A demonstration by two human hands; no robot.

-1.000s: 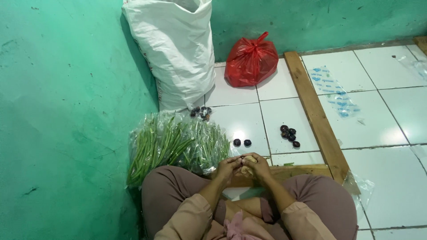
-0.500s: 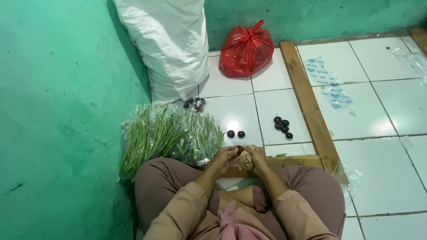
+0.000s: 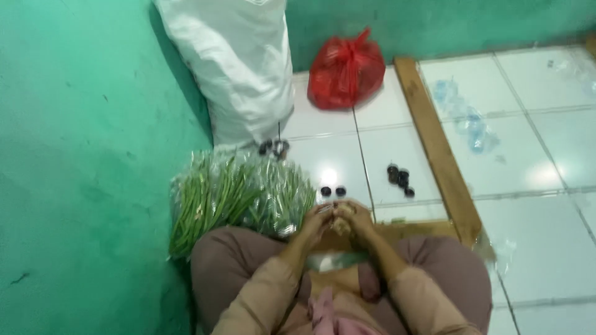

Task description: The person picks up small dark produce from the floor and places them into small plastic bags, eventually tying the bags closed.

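Low in the frame's centre, the left hand (image 3: 318,222) and right hand (image 3: 358,218) are pressing together, pinching a small pale item (image 3: 339,224), perhaps for peeling, while the bagged green stalks (image 3: 239,195) are lying at lower left, close to reach.

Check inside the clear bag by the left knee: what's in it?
The clear plastic bag holds long thin green stalks, packed lengthwise. Its near end is hidden behind the left knee, and whatever lies under the top layer can't be seen.

Person wore long beige sleeves (image 3: 267,291), mauve-brown trousers (image 3: 230,260), pink cloth (image 3: 326,313) at the chest; both hands (image 3: 338,220) were bare, no gloves.
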